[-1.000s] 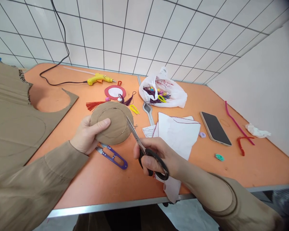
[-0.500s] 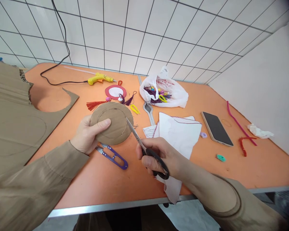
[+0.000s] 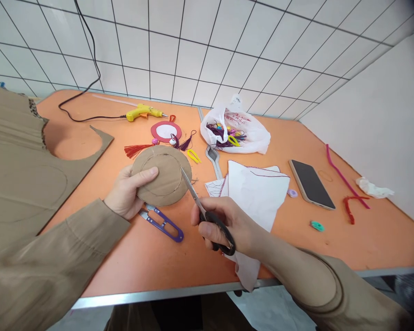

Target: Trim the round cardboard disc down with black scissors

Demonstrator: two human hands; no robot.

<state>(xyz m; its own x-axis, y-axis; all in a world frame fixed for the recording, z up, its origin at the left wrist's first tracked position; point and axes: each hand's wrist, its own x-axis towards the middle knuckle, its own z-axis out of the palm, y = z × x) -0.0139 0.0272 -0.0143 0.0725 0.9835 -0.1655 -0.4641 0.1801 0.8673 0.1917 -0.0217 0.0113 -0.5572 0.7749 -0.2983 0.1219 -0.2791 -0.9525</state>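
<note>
A round cardboard disc [image 3: 163,181] with a smaller circle drawn on it is held by my left hand [image 3: 127,191], thumb on top, fingers beneath. My right hand [image 3: 224,225] grips black-handled scissors [image 3: 222,232]; their tip lies over the disc's right part, by the drawn line. Below the disc are purple thread snips [image 3: 163,224]. Just beyond it lie a red-rimmed white oval [image 3: 166,131], a red tassel [image 3: 138,150], a dark purple tassel [image 3: 186,143] and a yellow clip [image 3: 193,156].
Large cut cardboard [image 3: 17,184] covers the left. Farther back are a yellow glue gun [image 3: 143,112] with its cord and a white plastic bag [image 3: 253,135] of tassels. White cloth [image 3: 255,188], a phone [image 3: 312,184] and pipe cleaners [image 3: 347,177] lie to the right.
My right hand and the scissor handles have shifted slightly left. The disc and my left hand have moved very slightly, the disc's near edge now a little higher in view.
</note>
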